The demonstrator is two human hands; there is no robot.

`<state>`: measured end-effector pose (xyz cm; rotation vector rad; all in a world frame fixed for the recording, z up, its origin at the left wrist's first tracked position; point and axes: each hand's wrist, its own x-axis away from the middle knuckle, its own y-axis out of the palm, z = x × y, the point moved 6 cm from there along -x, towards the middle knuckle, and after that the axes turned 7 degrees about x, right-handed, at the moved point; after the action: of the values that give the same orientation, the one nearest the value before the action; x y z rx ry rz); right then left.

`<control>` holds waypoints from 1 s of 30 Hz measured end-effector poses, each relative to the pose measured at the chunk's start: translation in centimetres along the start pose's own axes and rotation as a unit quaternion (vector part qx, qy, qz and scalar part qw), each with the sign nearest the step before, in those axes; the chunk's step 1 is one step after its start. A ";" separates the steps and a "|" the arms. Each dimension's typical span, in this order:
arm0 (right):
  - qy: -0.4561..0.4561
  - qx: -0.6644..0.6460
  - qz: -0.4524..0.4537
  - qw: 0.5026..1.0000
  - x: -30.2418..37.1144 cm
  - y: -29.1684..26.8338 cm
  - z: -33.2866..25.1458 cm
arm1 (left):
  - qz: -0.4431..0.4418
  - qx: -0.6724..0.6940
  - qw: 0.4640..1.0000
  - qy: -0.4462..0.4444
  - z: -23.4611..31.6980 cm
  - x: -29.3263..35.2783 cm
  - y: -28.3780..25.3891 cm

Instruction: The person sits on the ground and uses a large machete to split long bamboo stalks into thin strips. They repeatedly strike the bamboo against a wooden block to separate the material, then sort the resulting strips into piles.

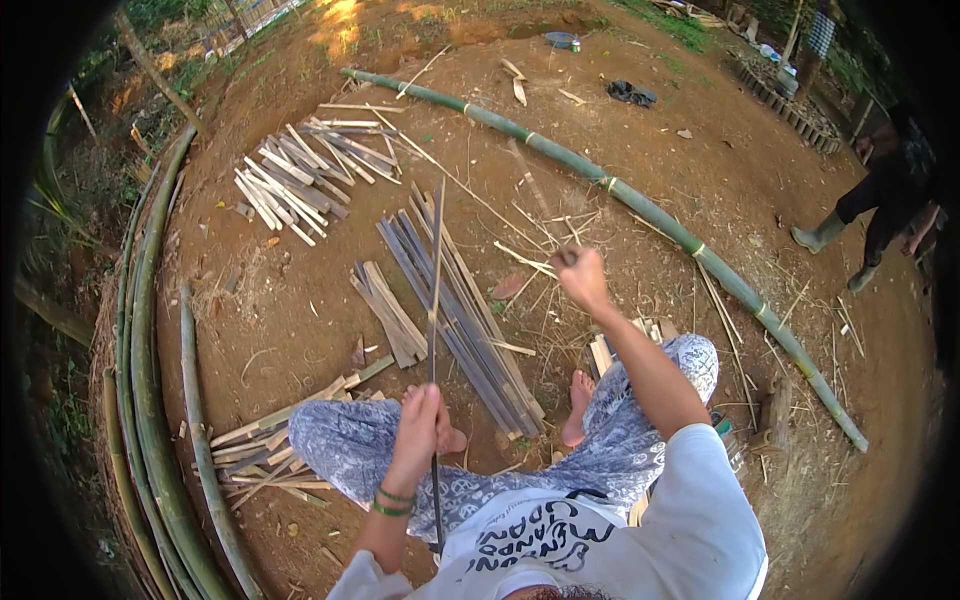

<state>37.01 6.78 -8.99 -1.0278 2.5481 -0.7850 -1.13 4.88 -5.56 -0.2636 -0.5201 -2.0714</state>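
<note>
My left hand, with green bands at the wrist, is closed around a long, dark bamboo strip. The strip runs from beside my lap out past the stacked strips. Raised beyond my right knee, my right hand is a fist around a dark-handled tool. A blurred brownish streak extends from it, perhaps its blade; the exact kind cannot be made out. Between my bare feet and beyond lies a bundle of long split bamboo strips. Shorter pale-and-dark pieces lie left of that bundle.
A long green bamboo pole crosses the dirt ahead and right. Several poles lie along the left. Split pieces are piled at far left and by my left knee. A person in boots stands at right.
</note>
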 end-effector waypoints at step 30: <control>0.287 -0.353 -0.457 0.764 18.5 24.9 4.2 | 0.167 0.162 0.953 0.196 14.3 -40.5 -15.1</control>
<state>12.10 7.05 -27.85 -2.7874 2.7914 -0.2735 7.08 49.16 -12.32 0.2367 -0.5188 -1.6218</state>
